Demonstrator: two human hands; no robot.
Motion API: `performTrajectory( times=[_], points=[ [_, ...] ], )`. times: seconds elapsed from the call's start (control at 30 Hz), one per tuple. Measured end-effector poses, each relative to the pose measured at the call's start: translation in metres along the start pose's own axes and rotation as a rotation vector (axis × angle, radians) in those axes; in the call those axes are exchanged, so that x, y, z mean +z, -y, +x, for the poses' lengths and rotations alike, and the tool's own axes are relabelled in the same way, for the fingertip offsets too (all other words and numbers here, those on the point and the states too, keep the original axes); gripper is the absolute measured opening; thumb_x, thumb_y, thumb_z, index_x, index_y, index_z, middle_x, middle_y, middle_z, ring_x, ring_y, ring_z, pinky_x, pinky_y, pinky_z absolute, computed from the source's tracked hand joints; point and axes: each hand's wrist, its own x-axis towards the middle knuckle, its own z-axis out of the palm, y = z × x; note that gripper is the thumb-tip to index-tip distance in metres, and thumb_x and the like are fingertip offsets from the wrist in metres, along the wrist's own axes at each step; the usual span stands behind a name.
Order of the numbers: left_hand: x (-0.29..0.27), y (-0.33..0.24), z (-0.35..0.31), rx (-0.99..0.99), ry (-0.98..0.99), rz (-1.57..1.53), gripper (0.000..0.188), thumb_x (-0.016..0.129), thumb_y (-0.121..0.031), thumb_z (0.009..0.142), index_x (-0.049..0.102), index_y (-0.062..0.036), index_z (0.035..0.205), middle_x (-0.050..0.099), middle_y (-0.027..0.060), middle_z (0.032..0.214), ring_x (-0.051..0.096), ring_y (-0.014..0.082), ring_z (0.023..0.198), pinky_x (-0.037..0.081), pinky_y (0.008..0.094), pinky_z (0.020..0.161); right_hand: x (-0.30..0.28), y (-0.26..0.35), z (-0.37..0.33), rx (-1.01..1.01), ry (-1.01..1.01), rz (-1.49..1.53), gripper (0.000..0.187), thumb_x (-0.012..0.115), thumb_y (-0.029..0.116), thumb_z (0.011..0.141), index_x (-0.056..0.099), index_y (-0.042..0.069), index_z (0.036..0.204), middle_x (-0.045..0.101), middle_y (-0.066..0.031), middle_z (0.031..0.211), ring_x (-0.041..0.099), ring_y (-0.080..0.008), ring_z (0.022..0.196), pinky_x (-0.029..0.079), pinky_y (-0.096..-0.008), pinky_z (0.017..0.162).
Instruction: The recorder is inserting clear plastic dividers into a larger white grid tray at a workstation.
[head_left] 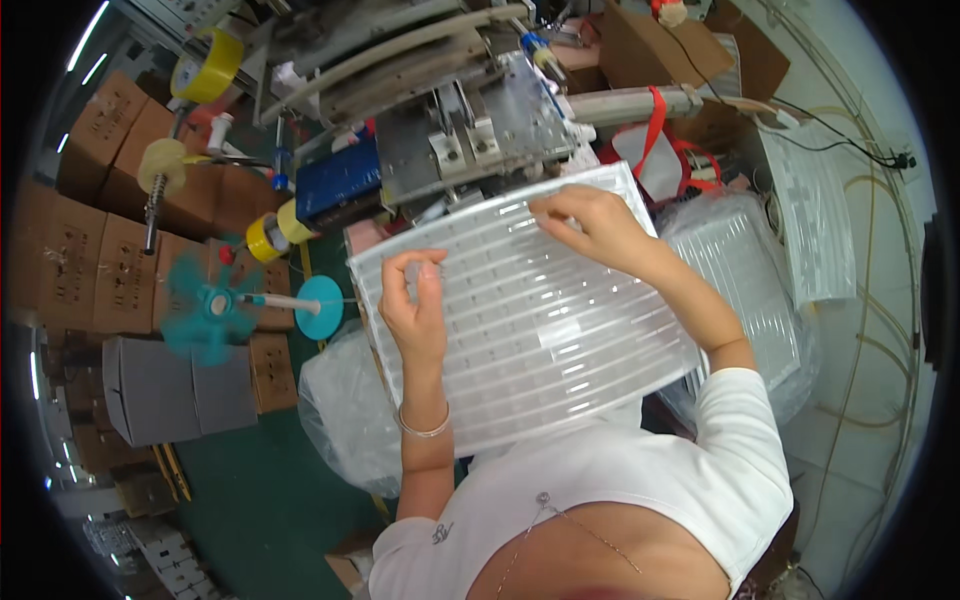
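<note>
Head view: 1 clear ribbed plastic tray (530,320) lies tilted between both hands, its long axis running from lower left to upper right. The left hand (418,305) rests on the tray's left part, its grip closed, thumb and fingers pinching at the tray surface. The right hand (592,222) sits at the upper edge, fingers curled over the rim, holding it. More trays in bags (745,270) lie just right of the right hand. A machine (450,110) stands beyond the tray.
</note>
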Motion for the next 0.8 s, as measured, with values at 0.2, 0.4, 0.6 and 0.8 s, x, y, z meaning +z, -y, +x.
performTrajectory(
  times=[0.2, 0.4, 0.6, 0.8],
  points=[
    [0.006, -0.02, -0.009, -0.01, 0.1, 0.002, 0.014, 0.049, -0.009, 0.086, 0.055, 0.0009, 0.095, 0.065, 0.0104, 0.093, 0.058, 0.0146, 0.082, 0.045, 0.0273, 0.077, -0.002, 0.005, -0.084, -0.084, 0.59, -0.081, 0.024, 0.061, 0.013, 0.08, 0.063, 0.016, 0.104, 0.057, -0.0052, 0.083, 0.061, -0.0227, 0.078, 0.05, -0.0341, 0.063],
    [0.005, -0.021, -0.001, 0.091, 0.14, 0.136, 0.014, 0.049, -0.002, 0.076, 0.058, 0.0008, 0.087, 0.063, 0.0113, 0.086, 0.06, 0.0213, 0.077, 0.047, 0.0296, 0.071, 0.012, 0.004, -0.12, -0.118, 0.56, -0.25, 0.025, 0.056, 0.007, 0.076, 0.062, 0.015, 0.099, 0.055, -0.0058, 0.087, 0.059, -0.0214, 0.084, 0.052, -0.0327, 0.066],
    [-0.006, -0.009, 0.004, 0.214, 0.176, 0.182, 0.014, 0.046, 0.002, 0.068, 0.054, 0.0011, 0.079, 0.061, 0.0127, 0.082, 0.057, 0.0246, 0.077, 0.046, 0.0325, 0.071, 0.006, 0.004, -0.097, -0.035, 0.511, -0.011, 0.026, 0.061, 0.006, 0.074, 0.06, 0.012, 0.099, 0.055, -0.008, 0.091, 0.059, -0.026, 0.083, 0.051, -0.0345, 0.068],
    [-0.007, -0.001, 0.004, 0.235, 0.009, 0.218, 0.012, 0.043, 0.004, 0.069, 0.053, 0.0015, 0.075, 0.058, 0.0133, 0.082, 0.055, 0.024, 0.076, 0.045, 0.0326, 0.069, 0.007, -0.028, -0.032, 0.215, 0.082, 0.13, 0.029, 0.06, 0.004, 0.075, 0.057, 0.007, 0.104, 0.056, -0.008, 0.095, 0.059, -0.0224, 0.086, 0.05, -0.0298, 0.071]
  ],
)
